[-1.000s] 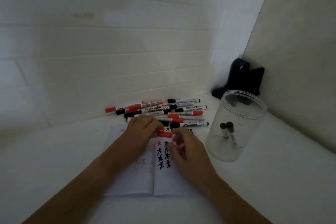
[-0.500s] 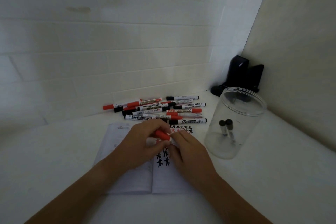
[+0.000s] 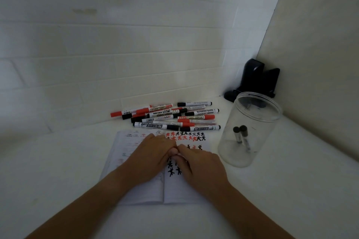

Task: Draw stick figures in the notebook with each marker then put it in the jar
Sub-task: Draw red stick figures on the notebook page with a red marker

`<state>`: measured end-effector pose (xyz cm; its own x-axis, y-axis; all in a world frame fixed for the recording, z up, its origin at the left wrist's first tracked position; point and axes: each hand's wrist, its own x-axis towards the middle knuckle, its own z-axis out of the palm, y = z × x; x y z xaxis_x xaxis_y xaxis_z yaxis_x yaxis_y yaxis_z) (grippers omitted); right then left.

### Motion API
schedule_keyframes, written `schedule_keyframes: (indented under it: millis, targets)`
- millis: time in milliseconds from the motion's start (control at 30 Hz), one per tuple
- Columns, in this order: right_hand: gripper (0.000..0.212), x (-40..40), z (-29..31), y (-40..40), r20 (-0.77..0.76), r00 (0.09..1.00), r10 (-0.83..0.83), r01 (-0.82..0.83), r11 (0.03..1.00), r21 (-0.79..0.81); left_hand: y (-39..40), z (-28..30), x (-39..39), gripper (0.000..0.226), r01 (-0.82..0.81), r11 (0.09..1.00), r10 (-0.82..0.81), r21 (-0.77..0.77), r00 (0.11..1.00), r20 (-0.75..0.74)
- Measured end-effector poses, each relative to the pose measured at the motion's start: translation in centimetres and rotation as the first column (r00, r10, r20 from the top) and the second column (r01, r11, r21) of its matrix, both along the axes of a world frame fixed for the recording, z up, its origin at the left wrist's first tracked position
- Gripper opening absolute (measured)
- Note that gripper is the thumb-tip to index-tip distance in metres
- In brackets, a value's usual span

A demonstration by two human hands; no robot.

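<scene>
A white counter (image 3: 291, 190) runs into a corner between a pale tiled wall (image 3: 136, 44) and a plain beige wall (image 3: 320, 44). On it lies an open notebook (image 3: 139, 196), its right page (image 3: 206, 141) carrying rows of small stick figures (image 3: 185, 136) in red and black, and its left page showing only faint marks too pale to read.

To the right of the notebook stands a clear plastic jar (image 3: 250, 130), upright and uncovered. Two markers with dark caps (image 3: 240, 134) lean inside it, caps up. Behind the jar, in the corner, sits a black object (image 3: 256, 79) I cannot identify.

Beyond the notebook's far edge is a loose pile of markers (image 3: 169, 116) with red and black caps. Several barrels read "WHITEBOARD", and one says "WHITEBOARD MARKER"; the finer print is too small to read.

Both hands hang over the middle of the notebook, touching each other. The left hand (image 3: 151, 159) has its fingers curled inward, and the right hand (image 3: 202, 167) is curled too, fingertips meeting the left at the centre fold. Something seems pinched between them, but they hide it, so I cannot tell what either hand holds.
</scene>
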<state>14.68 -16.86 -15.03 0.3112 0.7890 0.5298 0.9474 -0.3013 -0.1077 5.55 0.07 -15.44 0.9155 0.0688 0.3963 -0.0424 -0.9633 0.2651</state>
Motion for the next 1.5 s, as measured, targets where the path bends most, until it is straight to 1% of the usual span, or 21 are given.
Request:
schedule_keyframes:
  millis: [100,167,233,300,333,433,467,500,567,600,633,667,767,867,933,1033,1100,1167,1233,1367,1500]
  targets:
    - [0.04,0.4,-0.1,-0.2,-0.044,0.999,-0.015,0.013,0.999,-0.043,0.3,-0.2,0.0,0.044,0.015,0.999,-0.017,0.038,0.999,0.05]
    - [0.042,0.4,-0.2,-0.3,-0.076,0.996,-0.051,0.047,0.997,-0.055,0.7,-0.3,0.1,0.044,-0.003,1.0,0.003,0.004,0.998,0.065]
    - [0.036,0.6,-0.2,-0.4,-0.162,0.982,-0.095,0.088,0.995,-0.048,1.5,-0.5,0.1,0.033,-0.037,0.999,0.04,-0.037,0.995,0.089]
    - [0.03,0.6,0.1,-0.6,-0.33,0.94,-0.084,0.102,0.994,0.039,2.2,-0.8,0.1,0.024,-0.062,0.998,0.064,-0.032,0.994,0.089]
    - [0.033,0.7,0.4,-0.9,-0.404,0.913,-0.048,0.097,0.99,0.101,2.4,-1.0,0.0,0.025,-0.064,0.998,0.066,-0.029,0.995,0.074]
    - [0.035,1.3,1.0,-1.5,-0.513,0.848,0.137,0.02,0.957,0.288,2.5,-1.3,-0.1,0.036,-0.048,0.998,0.048,-0.03,0.999,-0.009]
    - [0.035,1.5,1.1,-1.6,-0.568,0.801,0.187,0.017,0.942,0.335,2.5,-1.4,-0.1,0.039,-0.046,0.998,0.045,-0.033,0.999,-0.028]
    - [0.038,1.5,1.2,-1.7,-0.654,0.719,0.234,0.032,0.93,0.367,2.5,-1.5,-0.2,0.042,-0.05,0.998,0.049,-0.036,0.998,-0.039]
    - [0.046,1.3,1.4,-1.8,-0.817,0.473,0.331,0.072,0.909,0.41,2.6,-1.6,-0.3,0.047,-0.072,0.997,0.07,-0.03,0.996,-0.062]
    - [0.048,1.3,1.5,-1.8,-0.849,0.382,0.364,0.084,0.902,0.424,2.6,-1.6,-0.3,0.048,-0.084,0.996,0.082,-0.025,0.994,-0.074]
    - [0.046,1.2,1.4,-1.8,-0.857,0.353,0.375,0.085,0.9,0.428,2.7,-1.7,-0.3,0.049,-0.092,0.996,0.09,-0.021,0.992,-0.086]
    - [0.04,1.3,1.4,-1.8,-0.854,0.362,0.374,0.077,0.901,0.427,2.7,-1.7,-0.3,0.049,-0.097,0.995,0.095,-0.019,0.991,-0.098]
    - [0.013,1.1,1.1,-1.7,-0.83,0.435,0.35,0.065,0.907,0.416,2.7,-1.7,-0.2,0.05,-0.11,0.994,0.106,-0.028,0.987,-0.121]
    - [0.021,0.6,0.6,-1.6,-0.825,0.48,0.298,0.081,0.922,0.38,2.6,-1.5,-0.2,0.052,-0.113,0.993,0.108,-0.031,0.987,-0.122]
    - [0.021,0.5,0.4,-1.5,-0.847,0.448,0.285,0.099,0.926,0.364,2.6,-1.4,-0.2,0.052,-0.114,0.993,0.11,-0.034,0.987,-0.119]
    - [0.013,0.4,0.6,-1.6,-0.888,0.376,0.266,0.114,0.937,0.329,2.6,-1.2,-0.2,0.052,-0.118,0.992,0.112,-0.043,0.986,-0.124]
    - [0.007,0.4,0.8,-1.6,-0.893,0.38,0.243,0.115,0.945,0.307,2.5,-1.1,-0.3,0.051,-0.12,0.992,0.114,-0.045,0.985,-0.129]
    - [0.016,0.3,0.7,-1.6,-0.872,0.443,0.209,0.153,0.941,0.303,2.5,-1.0,-0.3,0.05,-0.121,0.991,0.114,-0.048,0.984,-0.141]
    - [0.025,0.2,0.5,-1.7,-0.858,0.479,0.184,0.194,0.931,0.308,2.6,-1.0,-0.3,0.049,-0.119,0.991,0.11,-0.054,0.983,-0.148]
    - [0.034,-0.1,0.2,-1.8,-0.857,0.501,0.119,0.238,0.933,0.269,2.6,-1.0,-0.3,0.049,-0.114,0.992,0.106,-0.044,0.983,-0.15]
    - [0.033,-0.2,0.2,-1.7,-0.852,0.516,0.088,0.237,0.941,0.241,2.6,-0.9,-0.3,0.05,-0.113,0.993,0.107,-0.037,0.983,-0.151]
